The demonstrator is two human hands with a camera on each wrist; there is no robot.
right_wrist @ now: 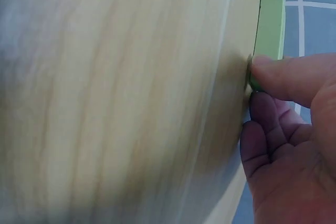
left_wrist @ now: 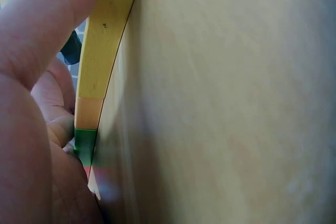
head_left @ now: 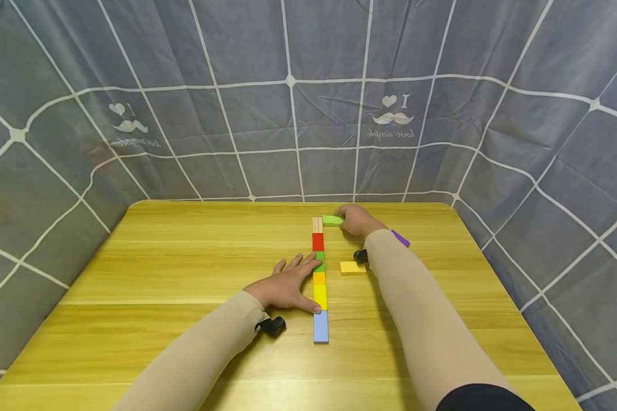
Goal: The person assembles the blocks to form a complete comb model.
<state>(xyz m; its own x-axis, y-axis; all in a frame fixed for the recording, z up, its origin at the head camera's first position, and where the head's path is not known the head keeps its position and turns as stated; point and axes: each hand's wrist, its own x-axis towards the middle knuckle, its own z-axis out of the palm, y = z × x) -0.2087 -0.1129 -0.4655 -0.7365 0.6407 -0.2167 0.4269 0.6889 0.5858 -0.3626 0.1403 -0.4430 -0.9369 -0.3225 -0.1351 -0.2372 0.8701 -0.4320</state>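
Observation:
A straight row of flat blocks runs away from me: blue (head_left: 321, 327), yellow (head_left: 320, 295), orange (head_left: 319, 278), green (head_left: 321, 267), red (head_left: 317, 242) and bare wood (head_left: 317, 224) at the far end. My left hand (head_left: 287, 283) lies along its left side with fingers spread; the thumb touches near the blue-yellow seam and fingertips rest on the green block. At the far end, my right hand (head_left: 359, 221) pinches the right end of a light green block (head_left: 331, 220). That block lies crosswise, its left end against the bare-wood block in the right wrist view (right_wrist: 270, 22).
A loose yellow block (head_left: 353, 268) lies right of the row, near the right wrist's black camera (head_left: 360, 257). A purple block (head_left: 401, 238) is partly hidden behind the right sleeve. The wooden table (head_left: 185, 262) ends at a grey curtain (head_left: 329, 120) with white lines.

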